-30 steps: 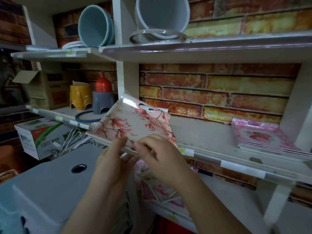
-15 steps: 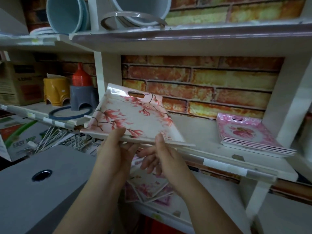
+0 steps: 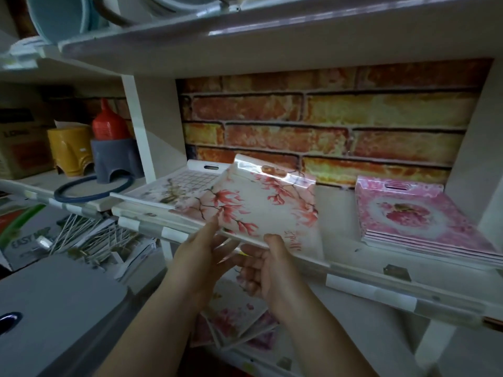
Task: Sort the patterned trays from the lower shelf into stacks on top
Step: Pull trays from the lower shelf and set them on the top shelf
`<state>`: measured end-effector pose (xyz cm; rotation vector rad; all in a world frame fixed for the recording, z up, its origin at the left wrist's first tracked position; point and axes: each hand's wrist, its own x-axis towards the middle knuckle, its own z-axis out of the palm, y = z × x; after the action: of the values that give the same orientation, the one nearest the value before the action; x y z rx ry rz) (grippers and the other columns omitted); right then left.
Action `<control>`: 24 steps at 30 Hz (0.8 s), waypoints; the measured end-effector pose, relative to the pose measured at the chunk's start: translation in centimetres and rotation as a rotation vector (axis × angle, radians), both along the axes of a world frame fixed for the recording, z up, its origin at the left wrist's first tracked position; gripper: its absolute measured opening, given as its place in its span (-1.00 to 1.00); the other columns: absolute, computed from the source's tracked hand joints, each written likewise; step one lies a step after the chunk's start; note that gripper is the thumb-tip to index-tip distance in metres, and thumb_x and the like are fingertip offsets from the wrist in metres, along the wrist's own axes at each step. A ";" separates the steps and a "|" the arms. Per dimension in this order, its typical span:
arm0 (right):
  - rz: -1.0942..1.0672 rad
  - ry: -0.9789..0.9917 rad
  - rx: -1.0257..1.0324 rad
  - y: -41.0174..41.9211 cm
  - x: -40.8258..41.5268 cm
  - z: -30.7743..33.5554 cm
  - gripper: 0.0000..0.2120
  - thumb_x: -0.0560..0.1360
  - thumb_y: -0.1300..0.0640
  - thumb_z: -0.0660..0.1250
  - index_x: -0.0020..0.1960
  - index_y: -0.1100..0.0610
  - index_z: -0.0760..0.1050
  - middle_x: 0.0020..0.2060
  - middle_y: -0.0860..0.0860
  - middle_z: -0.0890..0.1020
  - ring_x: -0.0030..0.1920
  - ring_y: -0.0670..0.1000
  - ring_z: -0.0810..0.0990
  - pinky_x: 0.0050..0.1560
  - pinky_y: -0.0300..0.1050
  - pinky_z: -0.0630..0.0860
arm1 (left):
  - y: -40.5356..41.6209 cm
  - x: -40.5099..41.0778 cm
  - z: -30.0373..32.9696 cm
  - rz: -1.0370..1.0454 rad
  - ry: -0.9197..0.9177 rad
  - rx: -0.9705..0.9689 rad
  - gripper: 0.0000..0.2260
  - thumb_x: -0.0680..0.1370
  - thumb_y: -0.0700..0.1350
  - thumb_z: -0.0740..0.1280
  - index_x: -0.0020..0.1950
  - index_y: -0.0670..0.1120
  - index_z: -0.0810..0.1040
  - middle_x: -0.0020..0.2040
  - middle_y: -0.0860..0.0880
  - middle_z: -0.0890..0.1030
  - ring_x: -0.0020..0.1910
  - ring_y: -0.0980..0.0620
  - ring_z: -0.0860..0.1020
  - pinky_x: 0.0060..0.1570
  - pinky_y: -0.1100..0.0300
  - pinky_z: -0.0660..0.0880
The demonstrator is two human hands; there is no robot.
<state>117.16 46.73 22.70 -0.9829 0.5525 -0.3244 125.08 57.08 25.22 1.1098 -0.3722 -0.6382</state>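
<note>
A white tray with red blossom branches lies tilted over the front edge of the middle shelf. My left hand and my right hand both grip its near edge from below. Under its left side lies a white tray with a grid pattern. A stack of pink rose trays sits at the shelf's right. On the lower shelf, below my hands, several loose floral trays lie in a jumble, partly hidden by my arms.
A white upright divides the shelf from a bay holding a yellow stool, a grey stool with a red top and a blue ring. A grey box stands at lower left. Buckets sit on the shelf overhead.
The blossom tray has moved right and further onto the shelf, uncovering the grid-pattern tray on the left. Both hands kept hold of its near edge. The camera came closer.
</note>
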 end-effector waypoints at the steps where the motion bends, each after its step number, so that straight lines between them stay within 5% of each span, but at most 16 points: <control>1: -0.011 0.014 -0.011 -0.5 0.3 0.0 -0.54 0.54 -0.16 0.08 0.00 0.18 0.56 -0.30 0.10 0.71 -0.54 -0.04 0.52 -0.46 -0.27 0.32 | -0.1 0.1 -0.3 0.014 0.007 0.007 -0.58 0.56 0.11 0.29 0.35 -0.06 0.48 0.19 -0.09 0.65 0.09 -0.04 0.66 -0.09 0.06 0.62; 5: -0.031 0.059 -0.031 -4.8 1.3 -0.7 -0.59 0.58 -0.13 0.06 0.01 0.17 0.51 -0.30 0.09 0.72 -0.54 -0.04 0.55 -0.50 -0.29 0.32 | -2.2 0.2 -1.2 0.044 0.018 0.021 -0.53 0.60 0.03 0.25 0.50 0.01 0.27 0.28 -0.03 0.57 0.12 -0.03 0.64 -0.02 -0.01 0.61; 14: -0.051 0.099 -0.047 -9.7 4.4 -1.7 -0.66 0.60 -0.05 0.06 0.01 0.18 0.47 -0.24 0.11 0.74 -0.50 -0.07 0.57 -0.48 -0.29 0.34 | -6.0 0.7 -2.5 0.025 0.037 0.103 -0.53 0.58 0.01 0.27 0.49 0.05 0.31 0.26 0.07 0.54 0.20 -0.01 0.57 0.12 -0.08 0.55; 20: 0.025 0.066 -0.047 -9.2 6.2 -2.3 -0.58 0.58 -0.21 0.15 0.06 0.13 0.52 -0.22 0.01 0.73 -0.47 -0.07 0.57 -0.52 -0.28 0.33 | -7.4 2.0 -3.4 0.070 0.081 0.125 -0.79 0.56 0.03 0.31 0.19 0.13 0.54 0.09 0.18 0.65 0.16 0.12 0.58 0.07 -0.03 0.56; 24: 0.166 0.056 -0.216 -8.8 6.2 -2.5 -0.50 0.47 -0.37 0.24 0.11 0.03 0.56 -0.10 -0.04 0.70 -0.28 -0.02 0.62 -0.41 -0.20 0.45 | -7.3 3.1 -3.8 0.166 0.129 0.128 -0.79 0.54 0.01 0.34 0.16 0.07 0.57 0.16 0.09 0.61 0.17 0.00 0.59 -0.03 -0.01 0.61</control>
<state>123.38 37.96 20.18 -1.2415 0.4891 -0.2113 128.16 49.79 21.46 1.2013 -0.1276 -0.5888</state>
